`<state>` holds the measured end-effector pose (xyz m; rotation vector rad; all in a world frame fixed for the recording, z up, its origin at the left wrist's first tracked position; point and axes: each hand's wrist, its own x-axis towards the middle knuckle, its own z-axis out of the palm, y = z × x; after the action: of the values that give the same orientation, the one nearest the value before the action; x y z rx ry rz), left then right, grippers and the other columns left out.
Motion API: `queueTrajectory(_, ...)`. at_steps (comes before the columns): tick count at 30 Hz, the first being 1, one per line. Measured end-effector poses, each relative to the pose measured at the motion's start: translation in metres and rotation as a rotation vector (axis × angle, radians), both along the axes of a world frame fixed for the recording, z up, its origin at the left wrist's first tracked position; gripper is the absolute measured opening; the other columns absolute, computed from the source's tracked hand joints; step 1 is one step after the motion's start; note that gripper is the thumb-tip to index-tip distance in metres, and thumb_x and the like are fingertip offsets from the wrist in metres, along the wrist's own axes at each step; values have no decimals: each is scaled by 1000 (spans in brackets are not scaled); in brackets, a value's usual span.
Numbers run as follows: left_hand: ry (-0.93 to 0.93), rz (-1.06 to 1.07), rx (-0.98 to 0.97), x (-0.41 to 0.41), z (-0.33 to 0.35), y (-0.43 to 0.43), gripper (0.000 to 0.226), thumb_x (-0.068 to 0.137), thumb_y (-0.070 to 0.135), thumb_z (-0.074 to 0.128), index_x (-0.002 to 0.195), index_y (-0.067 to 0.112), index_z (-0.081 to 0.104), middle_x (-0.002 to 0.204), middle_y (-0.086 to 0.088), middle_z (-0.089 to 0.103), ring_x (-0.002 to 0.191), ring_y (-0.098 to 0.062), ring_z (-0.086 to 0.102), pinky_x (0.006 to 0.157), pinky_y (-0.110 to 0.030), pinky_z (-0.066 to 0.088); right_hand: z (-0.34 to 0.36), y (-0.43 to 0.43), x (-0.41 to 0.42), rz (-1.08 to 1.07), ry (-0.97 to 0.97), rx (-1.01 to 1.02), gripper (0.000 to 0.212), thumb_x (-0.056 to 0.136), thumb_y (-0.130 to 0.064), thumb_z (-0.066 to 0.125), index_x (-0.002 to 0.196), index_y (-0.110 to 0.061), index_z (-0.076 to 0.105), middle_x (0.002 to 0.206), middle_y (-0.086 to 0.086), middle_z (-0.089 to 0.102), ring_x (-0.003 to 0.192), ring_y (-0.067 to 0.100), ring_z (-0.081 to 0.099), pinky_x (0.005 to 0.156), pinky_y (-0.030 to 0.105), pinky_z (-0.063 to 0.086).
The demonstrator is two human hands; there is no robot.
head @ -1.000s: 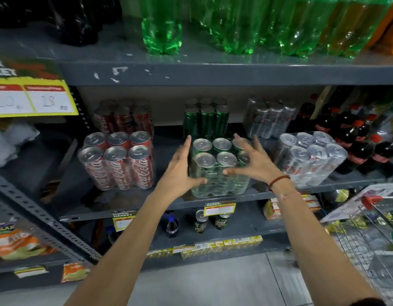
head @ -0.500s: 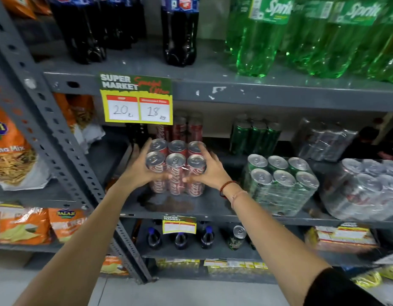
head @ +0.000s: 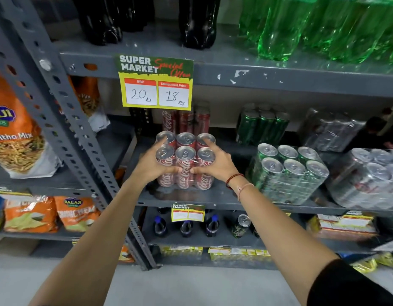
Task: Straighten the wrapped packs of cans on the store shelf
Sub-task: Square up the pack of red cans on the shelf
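Left hand [head: 150, 166] fingers [head: 162, 141] spread wide, wrapped round left side of red can pack [head: 185, 161]; thumb lies across front of the cans, index tip up on the back-left can top. Right hand [head: 215, 165] mirrors it: fingers [head: 210, 144] splayed on the right side, index on the back-right can top, thumb pressed on the front face, near the left thumb. Both hands clamp the pack from either side. Red and pale bands on the right wrist.

Red can pack: six cans, two rows of three, clear wrap, upright on middle shelf [head: 213, 198], close to front edge, at left end by the slotted upright post [head: 65, 120]. More red cans [head: 184, 120] stand behind it.

Green can pack [head: 287, 173] just right of it, six cans, turned at an angle to the shelf edge. Silver can pack [head: 367, 180] further right, also skewed. Green cans [head: 261, 127] and another silver pack [head: 330, 133] at the back.

Yellow price tag [head: 155, 82] hangs from the upper shelf, reads 20 and 18. Dark bottles [head: 197, 21] and green bottles [head: 301, 25] on top. Snack bags [head: 14, 133] on the left rack.
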<state>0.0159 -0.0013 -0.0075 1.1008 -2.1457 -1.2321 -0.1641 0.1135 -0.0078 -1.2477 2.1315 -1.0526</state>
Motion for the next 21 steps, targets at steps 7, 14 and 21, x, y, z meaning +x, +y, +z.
queueTrajectory(7, -17, 38, -29, 14, 4, 21, 105, 46, 38, 91, 138, 33, 41, 131, 1, 59, 122, -15, 53, 108, -37, 38, 3, 19, 11, 43, 6, -7, 105, 56, -39, 88, 144, -31, 32, 147, 4, 45, 138, 25, 38, 116, 39, 29)
queueTrajectory(14, -46, 71, -20, 18, 9, 36, 105, 52, 37, 90, 141, 34, 35, 134, -2, 56, 129, -20, 46, 110, -36, 33, 4, 25, 15, 46, -5, 29, 108, 52, -47, 88, 144, -34, 32, 143, 3, 51, 137, 27, 38, 116, 45, 29)
queueTrajectory(21, -58, 88, -54, 20, 8, 41, 105, 53, 38, 89, 143, 33, 33, 139, -3, 52, 131, -21, 43, 110, -37, 33, 3, 26, 15, 60, -17, 45, 111, 46, -58, 84, 142, -42, 31, 142, 4, 51, 136, 30, 38, 113, 52, 33)
